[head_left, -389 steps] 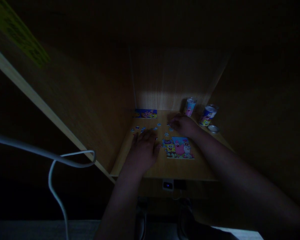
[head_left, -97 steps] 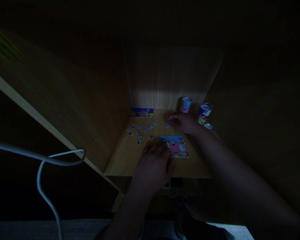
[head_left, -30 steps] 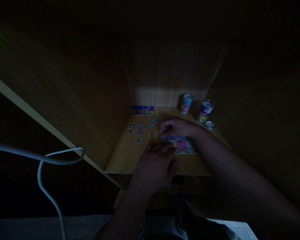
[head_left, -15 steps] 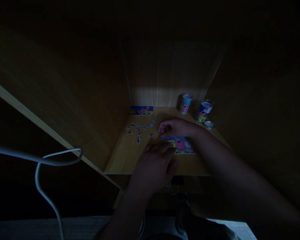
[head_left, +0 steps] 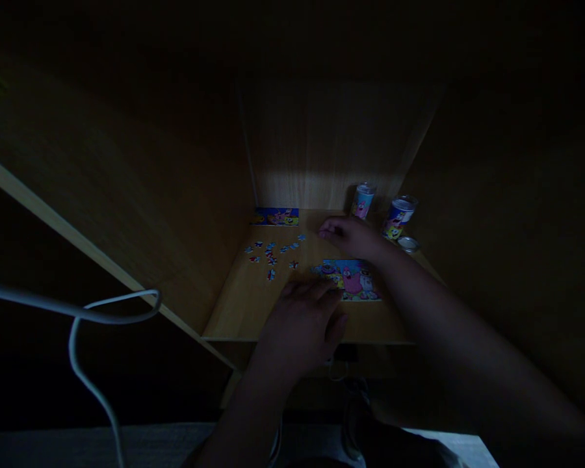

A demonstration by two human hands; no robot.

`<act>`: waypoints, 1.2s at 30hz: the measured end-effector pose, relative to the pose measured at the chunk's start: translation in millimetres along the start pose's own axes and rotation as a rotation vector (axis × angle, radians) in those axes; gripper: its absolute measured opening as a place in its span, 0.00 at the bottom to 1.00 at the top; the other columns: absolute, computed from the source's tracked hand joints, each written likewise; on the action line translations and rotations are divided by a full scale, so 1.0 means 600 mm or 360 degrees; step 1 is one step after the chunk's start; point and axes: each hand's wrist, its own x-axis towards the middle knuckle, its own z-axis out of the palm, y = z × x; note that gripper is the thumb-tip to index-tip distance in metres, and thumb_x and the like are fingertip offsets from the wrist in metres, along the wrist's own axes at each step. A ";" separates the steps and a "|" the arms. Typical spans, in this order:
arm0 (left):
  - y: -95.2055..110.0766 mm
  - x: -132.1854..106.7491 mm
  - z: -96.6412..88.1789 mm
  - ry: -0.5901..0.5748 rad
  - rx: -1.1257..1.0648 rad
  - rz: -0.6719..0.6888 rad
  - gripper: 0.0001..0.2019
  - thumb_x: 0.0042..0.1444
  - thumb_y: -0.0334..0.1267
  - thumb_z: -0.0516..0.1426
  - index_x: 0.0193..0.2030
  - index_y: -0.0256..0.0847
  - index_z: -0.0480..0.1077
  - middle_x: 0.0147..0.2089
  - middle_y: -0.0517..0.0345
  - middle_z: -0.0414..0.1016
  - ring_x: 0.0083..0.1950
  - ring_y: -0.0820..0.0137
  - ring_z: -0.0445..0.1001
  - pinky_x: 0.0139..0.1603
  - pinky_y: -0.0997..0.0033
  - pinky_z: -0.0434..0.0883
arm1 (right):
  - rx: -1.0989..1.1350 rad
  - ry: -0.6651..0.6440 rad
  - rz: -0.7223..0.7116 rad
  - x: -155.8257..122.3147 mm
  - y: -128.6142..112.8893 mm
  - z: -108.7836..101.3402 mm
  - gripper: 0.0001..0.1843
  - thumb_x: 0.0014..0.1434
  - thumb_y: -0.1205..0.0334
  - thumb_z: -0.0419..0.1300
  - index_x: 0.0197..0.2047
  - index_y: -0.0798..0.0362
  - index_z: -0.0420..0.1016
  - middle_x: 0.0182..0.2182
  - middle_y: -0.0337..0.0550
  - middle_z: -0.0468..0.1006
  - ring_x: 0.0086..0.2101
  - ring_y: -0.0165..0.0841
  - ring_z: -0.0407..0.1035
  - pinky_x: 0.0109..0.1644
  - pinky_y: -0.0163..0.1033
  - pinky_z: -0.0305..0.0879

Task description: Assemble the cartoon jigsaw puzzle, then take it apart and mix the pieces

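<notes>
Partly covered, the puzzle (head_left: 355, 279)

At the puzzle's left edge, the left hand (head_left: 305, 318) has fingers loosely spread over that side, gripping nothing visible. Beyond the puzzle's far edge, the right hand (head_left: 353, 237) has fingertips nearly meeting (whether they hold anything, I cannot tell). Loose pieces (head_left: 272, 253) lie left of the puzzle.

Smooth wood-grain shelf (head_left: 238, 312); shiny metallic-looking lid (head_left: 408, 244)

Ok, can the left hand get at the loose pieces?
Probably yes: the left hand is at the left end of the joined puzzle, the loose pieces lie ahead and leftward, and the right hand is off to the right, not between them.
</notes>
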 end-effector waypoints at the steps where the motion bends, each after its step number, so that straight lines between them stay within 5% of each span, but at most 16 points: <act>1: 0.000 0.000 0.000 0.0001 -0.0003 0.0003 0.17 0.71 0.42 0.60 0.64 0.45 0.74 0.68 0.54 0.77 0.65 0.55 0.75 0.72 0.44 0.67 | -0.0124 0.0085 0.0056 -0.001 0.008 -0.007 0.14 0.71 0.56 0.58 0.46 0.54 0.82 0.40 0.46 0.86 0.40 0.38 0.78 0.46 0.40 0.69; 8: -0.001 0.000 -0.001 0.0021 0.0011 -0.0005 0.17 0.71 0.42 0.61 0.63 0.45 0.74 0.67 0.53 0.78 0.65 0.55 0.76 0.72 0.42 0.67 | -0.0827 -0.0127 0.0478 -0.011 0.042 -0.040 0.11 0.69 0.62 0.61 0.47 0.51 0.86 0.46 0.51 0.88 0.44 0.43 0.80 0.47 0.40 0.68; 20: 0.002 -0.001 -0.003 0.0001 0.0015 -0.0029 0.18 0.71 0.43 0.61 0.65 0.44 0.74 0.68 0.52 0.77 0.66 0.54 0.76 0.73 0.43 0.67 | -0.0473 -0.0351 0.0424 -0.017 0.051 -0.048 0.08 0.66 0.59 0.66 0.46 0.46 0.87 0.44 0.42 0.89 0.46 0.41 0.81 0.51 0.42 0.72; 36: 0.001 -0.001 -0.001 0.0032 0.0017 0.0008 0.18 0.70 0.43 0.61 0.65 0.45 0.74 0.69 0.51 0.76 0.69 0.54 0.74 0.74 0.43 0.67 | -0.0501 -0.0279 0.0337 -0.013 0.072 -0.029 0.10 0.68 0.53 0.67 0.46 0.50 0.82 0.44 0.47 0.87 0.44 0.40 0.80 0.48 0.41 0.71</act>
